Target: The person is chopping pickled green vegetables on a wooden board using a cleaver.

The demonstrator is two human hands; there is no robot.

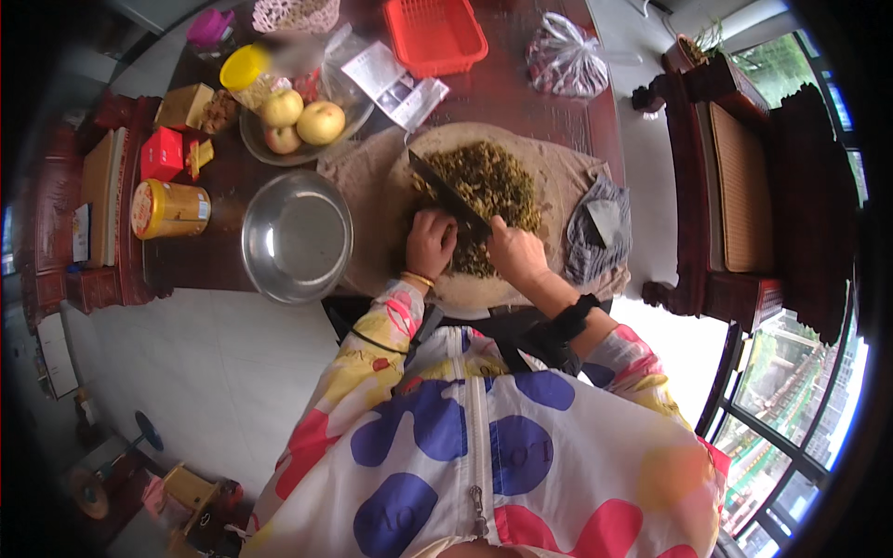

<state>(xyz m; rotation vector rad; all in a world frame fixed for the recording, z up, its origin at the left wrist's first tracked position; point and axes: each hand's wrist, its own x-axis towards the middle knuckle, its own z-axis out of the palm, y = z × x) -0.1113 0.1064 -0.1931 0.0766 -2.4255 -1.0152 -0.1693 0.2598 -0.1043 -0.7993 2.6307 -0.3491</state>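
Note:
My right hand [516, 252] is closed around the handle of a kitchen knife [450, 195], whose dark, broad blade slants up and left over a round chopping board [481, 291]. Finely chopped brownish-green vegetable [495, 174] covers much of the board, spread beyond and beneath the blade. My left hand [431, 243] rests with curled fingers at the board's near left part, left of the blade; what lies beneath its fingers is hidden. A brown cloth [363, 167] lies under the board. To the left of it stands a steel bowl [298, 237] with nothing visible in it.
A glass bowl of apples [321, 123], a yellow-lidded jar [241, 68] and a lying tub [171, 209] are at the left. Farther back are a red plastic basket [439, 35] and a tied plastic bag [566, 59]. A striped cloth [596, 230] bears a flat scraper-like piece.

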